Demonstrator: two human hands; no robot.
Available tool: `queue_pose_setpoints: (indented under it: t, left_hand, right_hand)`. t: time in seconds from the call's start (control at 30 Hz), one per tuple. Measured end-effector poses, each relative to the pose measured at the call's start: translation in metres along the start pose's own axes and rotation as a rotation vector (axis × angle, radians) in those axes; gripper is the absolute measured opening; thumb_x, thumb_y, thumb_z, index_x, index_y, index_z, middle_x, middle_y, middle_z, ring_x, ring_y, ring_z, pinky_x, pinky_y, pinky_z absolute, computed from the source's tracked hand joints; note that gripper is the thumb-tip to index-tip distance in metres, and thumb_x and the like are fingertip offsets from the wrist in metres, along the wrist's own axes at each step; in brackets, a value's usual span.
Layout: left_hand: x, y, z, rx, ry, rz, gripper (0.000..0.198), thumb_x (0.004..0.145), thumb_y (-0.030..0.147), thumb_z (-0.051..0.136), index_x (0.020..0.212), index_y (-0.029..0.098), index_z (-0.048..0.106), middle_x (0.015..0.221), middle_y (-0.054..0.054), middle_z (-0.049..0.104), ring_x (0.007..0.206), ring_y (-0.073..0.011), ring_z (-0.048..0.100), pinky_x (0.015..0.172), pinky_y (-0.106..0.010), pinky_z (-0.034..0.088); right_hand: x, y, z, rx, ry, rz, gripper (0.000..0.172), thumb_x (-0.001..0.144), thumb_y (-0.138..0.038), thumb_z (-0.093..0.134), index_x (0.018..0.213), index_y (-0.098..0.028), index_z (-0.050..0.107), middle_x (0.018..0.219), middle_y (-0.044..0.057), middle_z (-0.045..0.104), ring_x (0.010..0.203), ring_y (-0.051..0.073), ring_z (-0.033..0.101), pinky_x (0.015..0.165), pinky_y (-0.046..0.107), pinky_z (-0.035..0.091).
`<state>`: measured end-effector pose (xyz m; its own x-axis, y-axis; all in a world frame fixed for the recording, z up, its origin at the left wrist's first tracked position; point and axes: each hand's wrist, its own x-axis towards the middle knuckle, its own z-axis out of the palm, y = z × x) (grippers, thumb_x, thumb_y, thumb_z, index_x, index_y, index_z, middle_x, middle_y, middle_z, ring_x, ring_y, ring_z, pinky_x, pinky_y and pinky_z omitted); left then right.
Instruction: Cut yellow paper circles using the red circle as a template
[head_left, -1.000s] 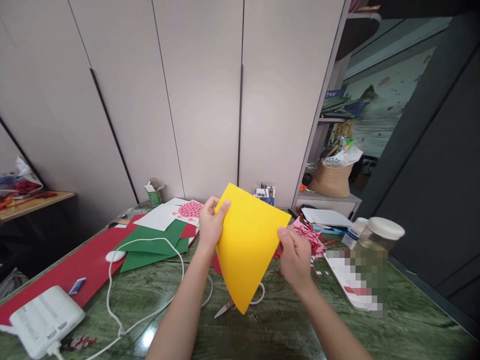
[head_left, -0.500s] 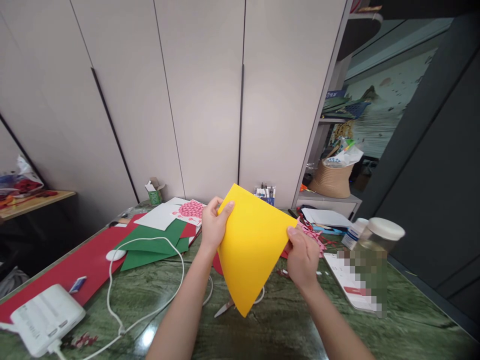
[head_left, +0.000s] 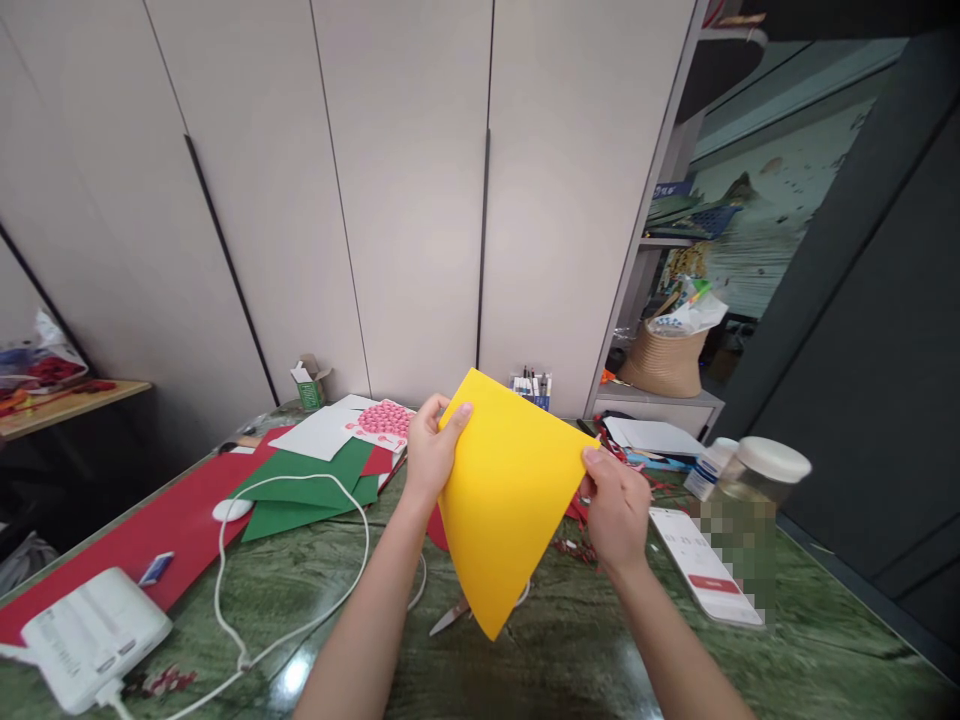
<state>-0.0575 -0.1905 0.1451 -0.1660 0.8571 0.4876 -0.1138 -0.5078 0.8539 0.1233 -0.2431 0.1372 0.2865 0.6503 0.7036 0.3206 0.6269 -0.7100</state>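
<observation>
A sheet of yellow paper (head_left: 514, 480) is held up above the table, curving down to a point at its lower end. My left hand (head_left: 435, 450) pinches its upper left edge, thumb on the near face. At the right corner my right hand (head_left: 616, 500) grips the sheet between thumb and curled fingers. Beneath the sheet lie scissors (head_left: 448, 617), blade showing and handles mostly hidden. Part of a red piece (head_left: 436, 528) shows behind the paper's left edge. Red scraps (head_left: 576, 550) lie close to my right hand.
Green sheets (head_left: 311, 490), a long red sheet (head_left: 112, 530) and a white power adapter (head_left: 96, 635) with a looping cable lie left. A phone (head_left: 705, 565), a lidded jar (head_left: 765, 468) and a white bottle (head_left: 709, 468) stand or lie right. A pen holder (head_left: 531, 388) stands behind.
Both hands and the yellow paper have shifted slightly to the right. The grip on the sheet is the same.
</observation>
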Motion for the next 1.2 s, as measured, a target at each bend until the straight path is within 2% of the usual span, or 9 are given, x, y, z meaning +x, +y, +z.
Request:
queue_pose_setpoints:
  t: [0.17,0.37,0.5,0.6,0.7,0.87,1.1,1.2]
  left_hand:
    - [0.0017,-0.0001,-0.0012,0.008,0.003,-0.015,0.029,0.072,0.041,0.062,0.066,0.019,0.045,0.059,0.004,0.051,0.05,-0.0097,0.05,0.044,-0.019,0.035]
    - [0.0007,-0.0008,0.0,0.021,-0.021,-0.015,0.028,0.073,0.041,0.062,0.067,0.019,0.045,0.06,0.004,0.053,0.051,-0.0098,0.05,0.044,-0.018,0.034]
    - [0.0017,-0.0018,-0.0007,0.014,0.003,-0.018,0.029,0.072,0.041,0.063,0.067,0.019,0.045,0.059,0.004,0.05,0.051,-0.0097,0.05,0.044,-0.018,0.035]
    - [0.0027,-0.0016,-0.0013,-0.01,0.0,-0.027,0.028,0.072,0.041,0.063,0.066,0.019,0.046,0.058,0.005,0.049,0.049,-0.0088,0.047,0.044,-0.018,0.035]
    - [0.0026,-0.0006,-0.0011,-0.032,-0.024,-0.042,0.027,0.072,0.04,0.063,0.067,0.019,0.046,0.058,0.005,0.048,0.048,-0.008,0.046,0.044,-0.018,0.036]
    - [0.0022,0.0004,-0.0005,-0.009,-0.026,-0.046,0.028,0.071,0.041,0.064,0.066,0.018,0.048,0.058,0.005,0.049,0.049,-0.0084,0.047,0.045,-0.018,0.036]
    - [0.0055,-0.003,-0.0038,-0.028,-0.017,-0.055,0.027,0.07,0.04,0.065,0.068,0.019,0.049,0.059,0.005,0.05,0.048,-0.0083,0.047,0.044,-0.018,0.036]
    - [0.0051,-0.0038,-0.0032,-0.014,-0.037,-0.057,0.026,0.071,0.04,0.064,0.068,0.019,0.049,0.057,0.005,0.049,0.047,-0.008,0.046,0.044,-0.018,0.035]
  right_hand:
    - [0.0031,0.0025,-0.0028,0.081,-0.093,0.053,0.039,0.084,-0.029,0.045,0.047,-0.02,0.036,0.045,-0.005,0.035,0.046,0.012,0.031,0.047,0.028,0.023]
    - [0.0041,0.0013,-0.0036,0.107,-0.008,0.089,0.041,0.082,-0.025,0.046,0.044,-0.021,0.032,0.044,-0.004,0.033,0.046,0.012,0.03,0.046,0.027,0.023]
    - [0.0065,0.0012,-0.0049,0.069,-0.081,0.084,0.041,0.082,-0.027,0.046,0.043,-0.02,0.035,0.043,-0.004,0.035,0.044,0.011,0.031,0.046,0.027,0.024]
    - [0.007,0.002,-0.0048,0.122,-0.125,0.076,0.04,0.083,-0.029,0.045,0.044,-0.02,0.038,0.043,-0.004,0.037,0.044,0.011,0.033,0.045,0.027,0.024]
    - [0.0054,0.001,-0.0024,0.163,-0.099,0.095,0.04,0.083,-0.027,0.043,0.044,-0.021,0.036,0.043,-0.004,0.035,0.043,0.011,0.032,0.044,0.027,0.024]
    - [0.0032,-0.0022,0.0005,0.107,-0.018,0.102,0.041,0.082,-0.022,0.04,0.042,-0.022,0.035,0.04,-0.004,0.036,0.041,0.011,0.031,0.044,0.027,0.027]
    - [0.0027,0.0032,0.0013,0.175,-0.09,0.1,0.039,0.084,-0.029,0.043,0.046,-0.021,0.041,0.045,-0.002,0.041,0.045,0.013,0.036,0.045,0.027,0.028]
    - [0.0002,0.0004,0.0018,0.153,-0.03,0.082,0.04,0.084,-0.026,0.041,0.045,-0.021,0.039,0.044,-0.003,0.04,0.044,0.013,0.036,0.045,0.027,0.027]
